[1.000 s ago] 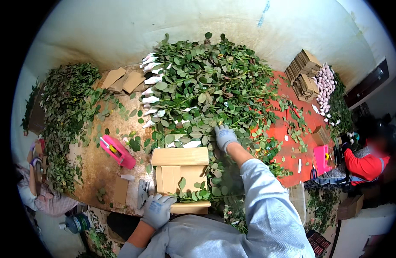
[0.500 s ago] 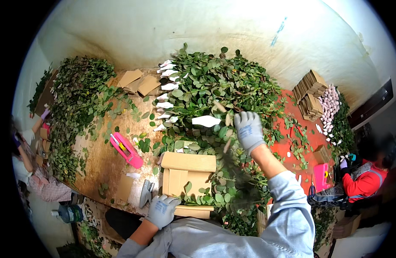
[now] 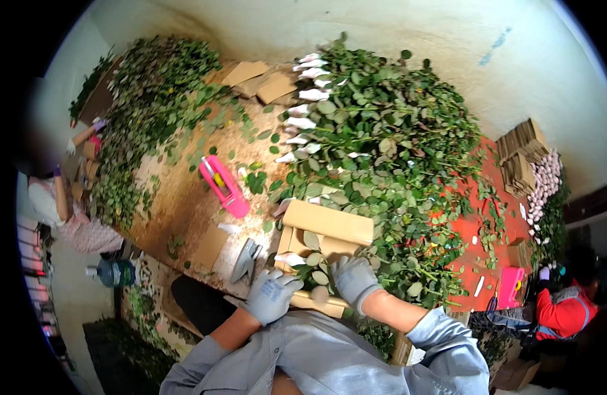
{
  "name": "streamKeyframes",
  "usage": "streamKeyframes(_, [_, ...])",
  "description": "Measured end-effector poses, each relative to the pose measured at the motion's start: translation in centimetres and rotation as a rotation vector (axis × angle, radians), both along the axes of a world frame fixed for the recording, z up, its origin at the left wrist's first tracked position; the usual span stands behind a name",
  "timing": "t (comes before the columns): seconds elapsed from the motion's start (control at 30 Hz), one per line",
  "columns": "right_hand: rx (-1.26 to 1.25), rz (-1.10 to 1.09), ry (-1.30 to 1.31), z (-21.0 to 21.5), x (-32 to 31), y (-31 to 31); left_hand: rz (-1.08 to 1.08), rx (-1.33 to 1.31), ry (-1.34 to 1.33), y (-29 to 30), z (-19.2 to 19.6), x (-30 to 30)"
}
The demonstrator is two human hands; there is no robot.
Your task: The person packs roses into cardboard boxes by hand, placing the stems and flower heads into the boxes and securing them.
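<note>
My right hand (image 3: 356, 283), in a grey work glove, is closed around a leafy rose stem over the cardboard wrap. The white-sleeved rose head (image 3: 290, 259) points left, its leaves lying between my hands. My left hand (image 3: 272, 294), gloved alike, curls its fingers at the near left corner of the cardboard wrap (image 3: 328, 221), which lies folded up at its far and near sides. Just left of that hand sits a grey metal stapler-like tool (image 3: 245, 261). Beyond the wrap, a big pile of leafy rose stems (image 3: 395, 118) has its white-sleeved heads facing left.
A pink tape dispenser (image 3: 224, 187) stands left of the wrap, near a flat cardboard piece (image 3: 211, 247). More cardboard (image 3: 261, 79) lies at the back. Another leafy heap (image 3: 145, 99) covers the far left. Co-workers are at both sides; cardboard stacks (image 3: 521, 151) stand at right.
My right hand has come back from the stem pile to the cardboard wrap, bringing a white-sleeved rose. My left hand stays at the wrap's corner. The whole view has shifted.
</note>
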State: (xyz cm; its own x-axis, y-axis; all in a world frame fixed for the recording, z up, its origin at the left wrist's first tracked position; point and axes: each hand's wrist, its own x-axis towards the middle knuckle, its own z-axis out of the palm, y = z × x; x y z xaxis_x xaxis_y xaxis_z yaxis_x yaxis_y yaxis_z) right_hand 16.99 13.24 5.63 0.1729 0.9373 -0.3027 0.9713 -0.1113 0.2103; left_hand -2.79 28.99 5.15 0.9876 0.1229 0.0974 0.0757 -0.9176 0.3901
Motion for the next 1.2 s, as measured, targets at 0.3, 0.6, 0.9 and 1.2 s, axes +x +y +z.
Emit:
streamKeyframes(0.3, [0.054,-0.057,0.207,4.3,-1.9,2.8,0.015,0.018,0.128,-0.1,-0.8,-0.6])
streamKeyframes(0.6, [-0.037,0.004,0.556,-1.1,-1.3,7.0,-0.029,-0.222,0.134,1.3,1.2,0.7])
streamKeyframes(0.9, [0.143,-0.013,0.506,-3.8,-2.1,5.8,-0.022,-0.020,0.434,7.8,-1.6,3.7])
streamKeyframes(1.2, [-0.004,-0.175,0.565,-3.3,-3.0,6.4,-0.026,0.099,0.558,11.5,-2.1,1.4])
